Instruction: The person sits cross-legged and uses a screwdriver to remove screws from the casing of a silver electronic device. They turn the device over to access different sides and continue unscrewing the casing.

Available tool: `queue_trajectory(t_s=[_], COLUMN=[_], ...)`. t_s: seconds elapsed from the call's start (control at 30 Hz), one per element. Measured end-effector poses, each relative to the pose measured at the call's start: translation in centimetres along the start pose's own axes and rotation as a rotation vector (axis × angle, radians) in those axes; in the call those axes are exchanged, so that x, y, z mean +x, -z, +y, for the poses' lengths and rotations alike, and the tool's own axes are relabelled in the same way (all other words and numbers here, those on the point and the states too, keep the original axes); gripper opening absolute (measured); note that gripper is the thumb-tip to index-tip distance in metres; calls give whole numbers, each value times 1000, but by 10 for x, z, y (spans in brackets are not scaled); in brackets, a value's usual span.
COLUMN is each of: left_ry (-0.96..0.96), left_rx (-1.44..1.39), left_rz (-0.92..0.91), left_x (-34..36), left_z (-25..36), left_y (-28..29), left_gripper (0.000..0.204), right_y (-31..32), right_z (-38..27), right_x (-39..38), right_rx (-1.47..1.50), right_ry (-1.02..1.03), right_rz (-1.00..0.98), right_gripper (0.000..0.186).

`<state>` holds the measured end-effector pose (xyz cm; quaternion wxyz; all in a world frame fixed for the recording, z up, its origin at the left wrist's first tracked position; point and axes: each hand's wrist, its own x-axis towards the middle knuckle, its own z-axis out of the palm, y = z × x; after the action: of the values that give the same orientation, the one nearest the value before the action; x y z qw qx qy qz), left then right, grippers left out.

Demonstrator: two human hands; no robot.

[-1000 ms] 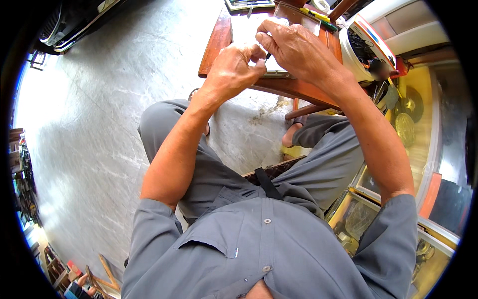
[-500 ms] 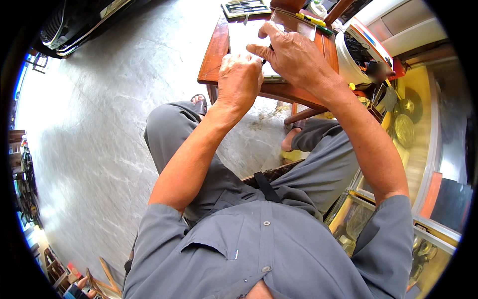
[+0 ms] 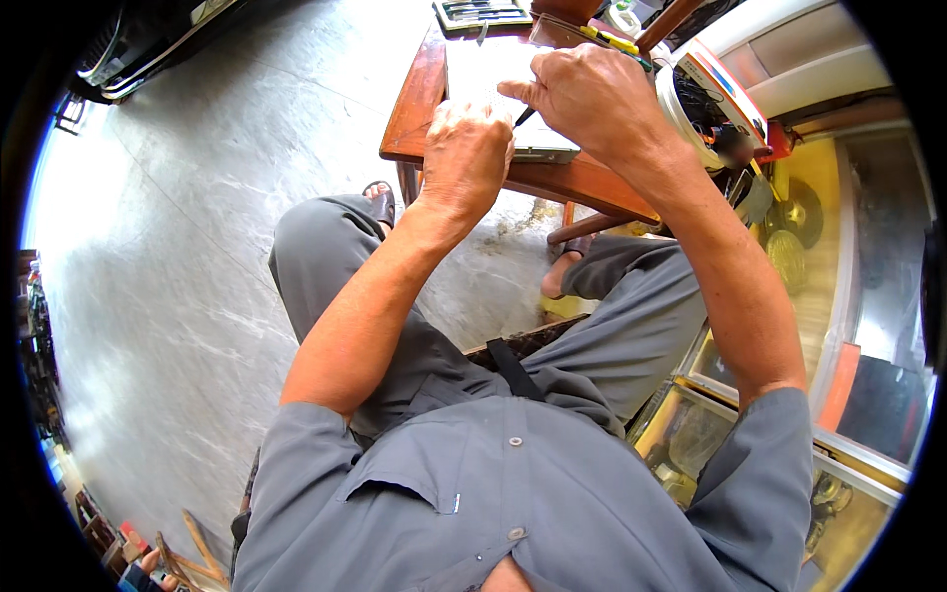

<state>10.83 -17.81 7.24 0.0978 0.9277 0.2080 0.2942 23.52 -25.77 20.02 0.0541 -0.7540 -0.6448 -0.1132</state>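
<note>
"What's the work resting on?"

"A brown wooden seat (image 3: 406, 130) at twelve o'clock, with a white sheet (image 3: 483, 65) laid across it. A slim black tool (image 3: 525, 115) shows over the sheet, between the two hands."

"And the fingers?"

"The left hand (image 3: 466, 153) has its fingers curled and pressed together; I can't tell what they pinch. The right hand (image 3: 597, 99) is bent over, thumb stretched toward nine; whether it grips the tool, I can't tell."

"Around them?"

"An open tool case (image 3: 483, 12) beyond the sheet at twelve; a white tub (image 3: 676, 113) of black cables between one and two."

"The room?"

"Shiny grey floor (image 3: 168, 296) toward nine, a dark, bulky object (image 3: 138, 44) at ten, glass-fronted cases (image 3: 691, 434) around four, wooden pieces (image 3: 202, 543) between seven and eight."
</note>
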Motion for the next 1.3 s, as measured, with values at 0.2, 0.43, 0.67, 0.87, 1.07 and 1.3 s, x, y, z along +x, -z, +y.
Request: queue_trajectory(t_s=[0.2, 0.43, 0.67, 0.87, 1.07, 1.3], left_ry=[9, -6, -10, -16, -18, -54], left_rx=[-4, 16, -39, -67, -121, -33], left_rz=[-5, 38, 45, 80, 68, 55], left_x=[-1, -2, -6, -8, -6, -6], left_z=[-1, -2, -6, -9, -8, -5], left_y=[-2, -6, -1, -5, -4, -2], left_gripper=[17, 16, 14, 12, 11, 14], right_y=[12, 3, 5, 0, 0, 3], right_z=[-5, -3, -5, -9, -9, -6], right_x=[4, 0, -7, -7, -5, 0], right_rx=[-51, -41, 68, 110, 57, -12], right_ry=[-91, 28, 105, 194, 96, -28], right_rz=[-222, -114, -117, -163, -152, -146], right_gripper=[65, 47, 24, 20, 39, 56])
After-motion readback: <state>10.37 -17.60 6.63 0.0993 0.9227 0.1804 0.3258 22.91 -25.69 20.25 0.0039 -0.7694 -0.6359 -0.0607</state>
